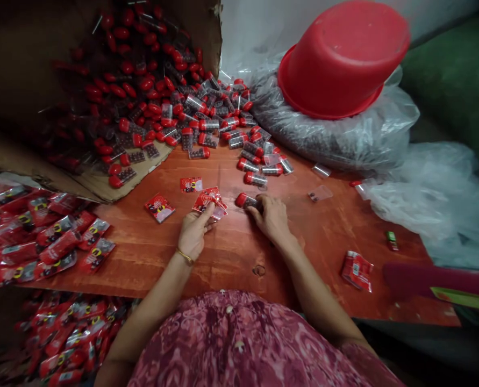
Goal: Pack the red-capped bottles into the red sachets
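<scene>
On the counter (pixel 231 252), in the head view, the left hand (pixel 193 232) has its grip closed on a red packet (pixel 210 202), pinched between thumb and fingers. Just beside it, the right hand (pixel 272 217) curls its grip around a red-capped tube (pixel 245 201), which lies on the counter at the fingertips. Another packet (pixel 159 207) lies near the left hand.

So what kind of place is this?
Likely a small hand-packing workshop: a cardboard box spilling red-capped tubes, red sachets heaped at left, the left hand holding a sachet, the right hand a tube.
</scene>
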Demonstrator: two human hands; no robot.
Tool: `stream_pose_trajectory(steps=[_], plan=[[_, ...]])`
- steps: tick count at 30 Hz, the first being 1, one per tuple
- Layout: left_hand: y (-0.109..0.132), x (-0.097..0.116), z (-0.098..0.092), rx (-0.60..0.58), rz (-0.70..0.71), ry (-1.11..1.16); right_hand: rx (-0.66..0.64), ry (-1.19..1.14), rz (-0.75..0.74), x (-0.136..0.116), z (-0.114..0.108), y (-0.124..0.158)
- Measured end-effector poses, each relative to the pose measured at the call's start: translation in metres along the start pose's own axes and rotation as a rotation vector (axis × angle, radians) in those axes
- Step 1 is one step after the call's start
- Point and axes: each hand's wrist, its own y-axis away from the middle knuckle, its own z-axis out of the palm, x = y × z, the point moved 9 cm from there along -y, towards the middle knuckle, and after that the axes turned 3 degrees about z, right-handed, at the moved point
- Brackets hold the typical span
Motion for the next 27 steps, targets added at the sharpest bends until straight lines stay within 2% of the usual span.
stream_pose_trajectory(steps=[2,6,9,12,15,20,23,27], plan=[[0.000,-0.001,0.000,-0.003,-0.014,-0.010,-0.015,-0.187,0.020,-0.001,0.001,0.009],[0.000,-0.001,-0.004,0.007,-0.026,-0.011,-0.104,-0.751,0.088,-0.010,0.001,0.033],[0.002,0.001,-0.003,-0.007,-0.009,-0.017,-0.196,-0.959,0.133,-0.023,-0.002,0.050],[0.004,0.007,-0.003,0.006,0.067,-0.072,-0.273,-0.966,0.086,-0.039,-0.008,0.062],[0.006,0.013,-0.005,0.028,0.130,-0.132,-0.275,-0.902,-0.005,-0.052,-0.016,0.067],[0.004,0.012,0.000,-0.071,0.115,-0.196,-0.282,-0.814,-0.086,-0.063,-0.019,0.069],[0.004,0.014,0.002,-0.133,0.153,-0.255,-0.301,-0.831,-0.044,-0.063,-0.015,0.067],[0.006,0.017,0.008,-0.224,0.168,-0.277,-0.336,-0.913,0.120,-0.053,0.000,0.066]])
